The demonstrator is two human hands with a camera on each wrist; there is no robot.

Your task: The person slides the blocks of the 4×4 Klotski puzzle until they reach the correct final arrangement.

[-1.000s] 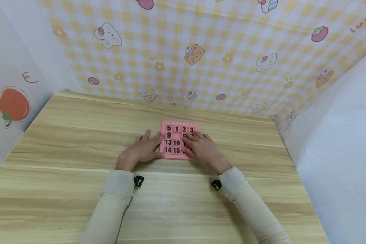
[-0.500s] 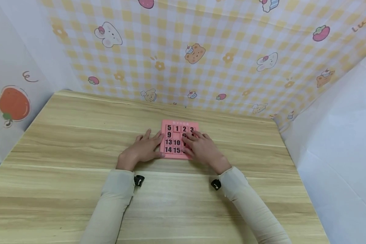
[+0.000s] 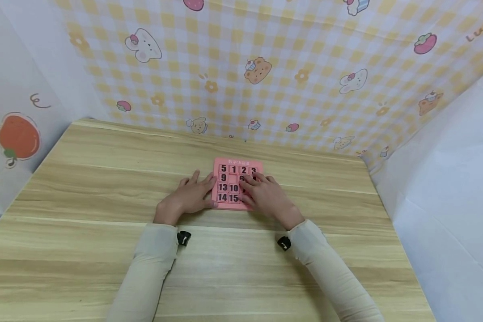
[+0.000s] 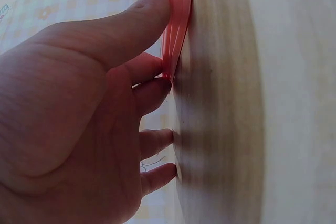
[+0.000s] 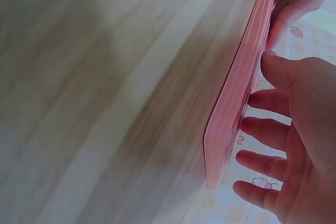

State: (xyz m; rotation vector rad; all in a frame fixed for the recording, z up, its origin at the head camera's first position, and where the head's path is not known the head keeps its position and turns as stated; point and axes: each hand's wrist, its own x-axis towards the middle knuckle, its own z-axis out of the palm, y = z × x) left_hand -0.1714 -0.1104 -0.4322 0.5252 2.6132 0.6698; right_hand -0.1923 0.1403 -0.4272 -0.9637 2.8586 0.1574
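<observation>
A pink number sliding puzzle (image 3: 238,162) lies flat on the table, with black numerals on its tiles and a gap in the second row, right of the 9. My left hand (image 3: 189,197) is at the puzzle's left side; in the left wrist view its thumb (image 4: 149,6) touches the puzzle's edge, and the lower fingers reach toward the tabletop. Over the right-hand tiles spreads my right hand (image 3: 267,195), fingertips on the face near the 6 tile (image 3: 241,178). It hides several tiles at lower right. The puzzle's side wall (image 5: 231,103) shows in the right wrist view.
The wooden table (image 3: 225,277) has a checked, cartoon-print cloth (image 3: 225,89) hanging along its back edge. A white wall panel (image 3: 446,179) stands at the right, and another with a printed fruit (image 3: 19,136) at the left.
The 6 tile has shifted slightly left toward the gap, the right hand's fingertips moving with it. The left hand stays in place at the puzzle's side.
</observation>
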